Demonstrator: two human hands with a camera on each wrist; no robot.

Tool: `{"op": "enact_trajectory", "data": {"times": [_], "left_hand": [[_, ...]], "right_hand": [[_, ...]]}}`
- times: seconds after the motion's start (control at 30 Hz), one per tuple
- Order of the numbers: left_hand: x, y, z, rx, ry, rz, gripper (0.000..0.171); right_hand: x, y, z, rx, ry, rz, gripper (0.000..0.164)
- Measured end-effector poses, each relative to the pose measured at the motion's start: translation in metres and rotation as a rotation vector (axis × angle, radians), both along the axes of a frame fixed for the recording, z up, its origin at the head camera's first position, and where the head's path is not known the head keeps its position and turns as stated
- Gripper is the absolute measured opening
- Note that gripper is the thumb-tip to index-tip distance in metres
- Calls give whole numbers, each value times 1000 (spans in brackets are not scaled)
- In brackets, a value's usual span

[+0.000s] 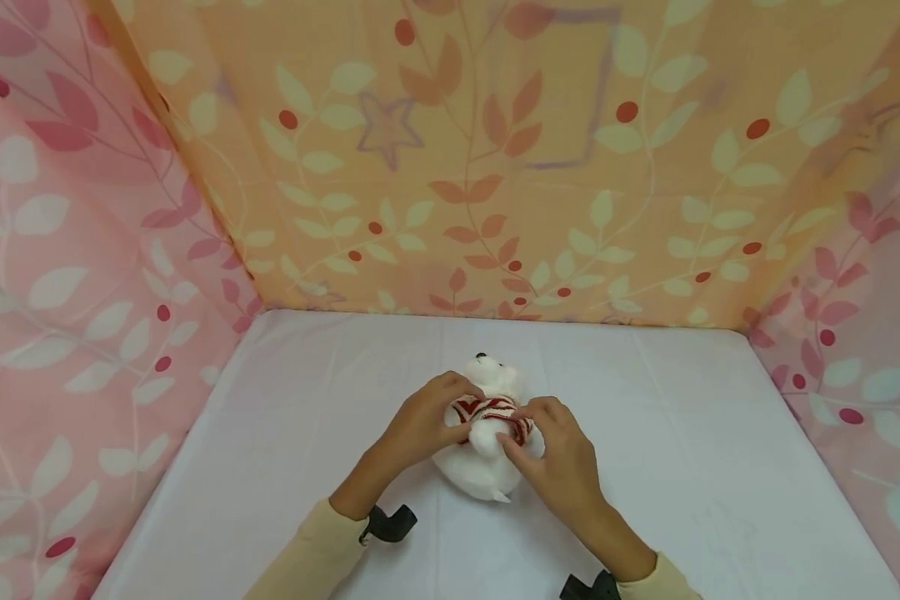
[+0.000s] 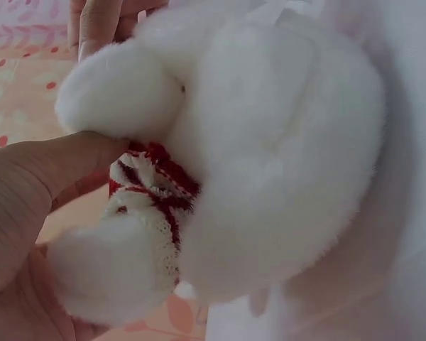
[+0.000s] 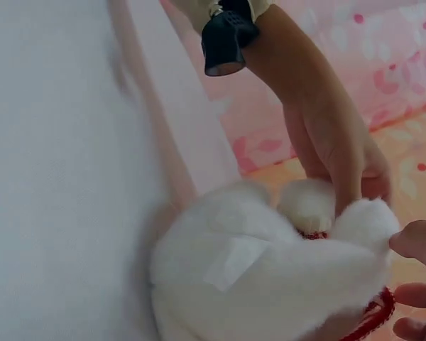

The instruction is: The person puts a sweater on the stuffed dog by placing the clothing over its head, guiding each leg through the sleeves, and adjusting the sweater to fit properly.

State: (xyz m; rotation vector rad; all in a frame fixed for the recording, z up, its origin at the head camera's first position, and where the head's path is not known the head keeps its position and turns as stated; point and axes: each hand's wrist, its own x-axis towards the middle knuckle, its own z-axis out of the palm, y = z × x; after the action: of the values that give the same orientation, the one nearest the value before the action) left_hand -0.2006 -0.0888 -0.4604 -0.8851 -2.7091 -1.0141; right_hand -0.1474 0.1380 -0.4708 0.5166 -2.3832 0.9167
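Observation:
A white plush bear lies on the white tabletop, its dark nose toward the far side. Round its body is a knitted red-and-white striped sweater. On the left, my left hand grips the sweater's side, its thumb beside a fluffy limb in the left wrist view. From the right, my right hand holds the sweater's other edge between curled fingers and thumb. The right wrist view shows that thumb touching a white limb, with fingers by the red trim. Some fingertips are hidden behind the toy.
A white tag sticks out from the plush bear's rear. White cloth covers the table. Leaf-patterned curtains, orange at the back and pink at the left and right, enclose it. Black mounts sit at both wrists.

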Motion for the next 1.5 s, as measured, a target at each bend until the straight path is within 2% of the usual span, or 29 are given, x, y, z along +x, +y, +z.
{"op": "enact_trajectory", "data": {"times": [0.23, 0.37, 0.43, 0.53, 0.63, 0.7, 0.83, 0.93, 1.17, 1.33, 1.5], "left_hand": [[-5, 7, 2, -30, 148, -66, 23], [-10, 12, 1, -26, 179, -94, 10], [-11, 15, 1, 8, 152, -114, 5], [-10, 16, 2, 109, 84, -146, 5], [-8, 15, 3, 214, 40, -187, 7], [-6, 14, 4, 253, 30, -220, 5], [-1, 12, 4, 258, 13, -277, 2], [3, 10, 4, 246, 7, -292, 4], [7, 1, 1, 259, -15, -245, 4], [7, -2, 1, 265, -31, -286, 5], [6, -6, -4, 278, -42, -308, 6]], "right_hand": [[2, -9, -1, 40, 27, 20, 41], [3, -14, -2, 67, 59, -1, 42], [2, -16, -2, 61, 75, -17, 40], [0, -18, -2, 32, 86, -37, 39], [-2, -18, -3, -2, 90, -65, 50], [-4, -17, -5, -23, 82, -82, 59], [-7, -14, -8, -37, 39, -115, 67], [-10, -10, -8, -34, 8, -134, 61], [-13, 1, -2, -4, -19, -177, 42], [-15, 4, -2, 48, -46, -205, 34], [-23, 9, -8, 69, -87, -246, 30]]}}
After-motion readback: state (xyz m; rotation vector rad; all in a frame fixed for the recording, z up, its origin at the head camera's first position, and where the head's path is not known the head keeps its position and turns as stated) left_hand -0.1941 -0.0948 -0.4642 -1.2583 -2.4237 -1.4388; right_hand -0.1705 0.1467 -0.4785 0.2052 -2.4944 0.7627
